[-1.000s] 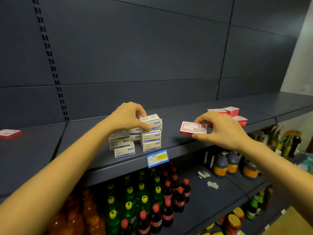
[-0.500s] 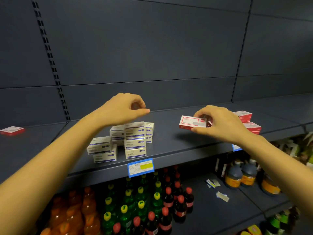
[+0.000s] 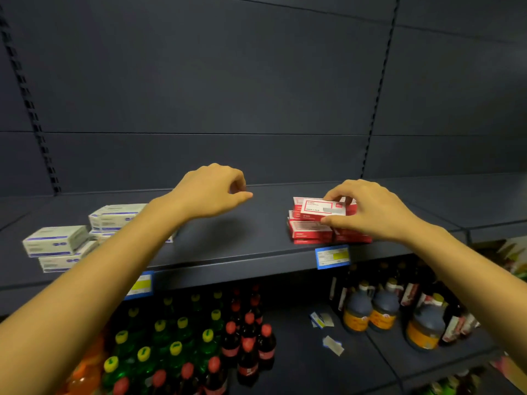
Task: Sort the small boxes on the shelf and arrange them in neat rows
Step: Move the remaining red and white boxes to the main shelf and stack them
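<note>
My right hand has carried the red box it pinches away from the bare stretch of shelf and across to the red stack. A second ago the stack lay beyond my knuckles; now it sits directly under the grip, though I cannot tell whether the box has touched down. My left hand has come off the white boxes. They now lie well back beside its forearm, and its curled fingers hold nothing.
</note>
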`<state>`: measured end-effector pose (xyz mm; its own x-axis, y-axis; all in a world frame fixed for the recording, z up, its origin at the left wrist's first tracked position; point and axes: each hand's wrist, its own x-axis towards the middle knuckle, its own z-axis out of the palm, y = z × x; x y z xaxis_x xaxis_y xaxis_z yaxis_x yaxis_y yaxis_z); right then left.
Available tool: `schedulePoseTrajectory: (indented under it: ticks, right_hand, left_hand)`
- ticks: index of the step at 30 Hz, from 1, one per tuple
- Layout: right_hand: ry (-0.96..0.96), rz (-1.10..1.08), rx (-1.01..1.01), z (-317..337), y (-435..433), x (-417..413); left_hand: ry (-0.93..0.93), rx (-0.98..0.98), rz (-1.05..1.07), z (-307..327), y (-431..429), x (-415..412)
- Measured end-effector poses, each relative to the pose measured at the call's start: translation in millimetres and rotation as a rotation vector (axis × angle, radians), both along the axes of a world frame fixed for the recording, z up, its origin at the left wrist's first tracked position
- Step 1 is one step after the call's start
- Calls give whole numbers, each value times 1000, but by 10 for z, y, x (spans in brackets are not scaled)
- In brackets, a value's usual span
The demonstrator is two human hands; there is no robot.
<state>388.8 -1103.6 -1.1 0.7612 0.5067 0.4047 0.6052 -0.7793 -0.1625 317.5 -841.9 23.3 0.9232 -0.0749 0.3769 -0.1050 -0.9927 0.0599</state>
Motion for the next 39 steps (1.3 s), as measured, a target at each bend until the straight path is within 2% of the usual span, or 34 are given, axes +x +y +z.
schedulePoseTrajectory:
  ticks: [14, 21, 28, 39]
  right_hand:
    - [103, 88, -102, -229, -699, 522]
    - [-23, 153, -43, -111, -652, 498]
    - [-125, 368, -87, 92, 32, 310]
    - [-182, 707, -66, 208, 1703, -493]
  left_hand:
    - [79, -8, 149, -204, -590, 201]
    - [31, 31, 245, -208, -635, 108]
    - [-24, 65, 401, -142, -369, -338]
    - [-171, 39, 712, -119, 649, -1789]
